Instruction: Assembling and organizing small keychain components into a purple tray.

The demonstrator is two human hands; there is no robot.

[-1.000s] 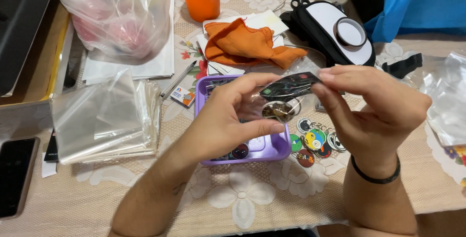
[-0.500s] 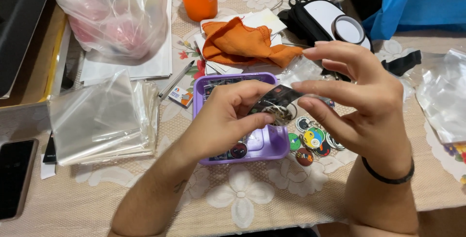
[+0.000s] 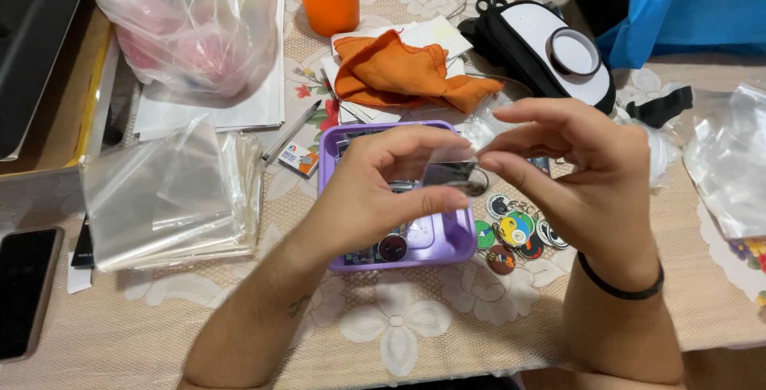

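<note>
My left hand (image 3: pixel 375 194) and my right hand (image 3: pixel 578 174) meet above a purple tray (image 3: pixel 447 242). Together they pinch a small clear plastic sleeve (image 3: pixel 448 168) with a dark flat item inside it. Left thumb and fingers hold its left and lower edge; right fingertips hold its right edge. The tray holds a few small dark round pieces (image 3: pixel 392 246). Just right of the tray lies a pile of colourful round badges (image 3: pixel 515 230). A black band circles my right wrist.
A stack of clear plastic sleeves (image 3: pixel 171 198) lies at left, a black phone (image 3: pixel 24 290) at far left. Behind are an orange cloth (image 3: pixel 399 75), an orange cup (image 3: pixel 329 7), a plastic bag (image 3: pixel 191 23), a black-and-white device (image 3: pixel 550 47), blue fabric (image 3: pixel 686 7), more clear bags (image 3: pixel 730 170).
Both hands have lowered slightly toward the tray. The dark item, earlier held bare between the fingers, now sits inside the clear sleeve.
</note>
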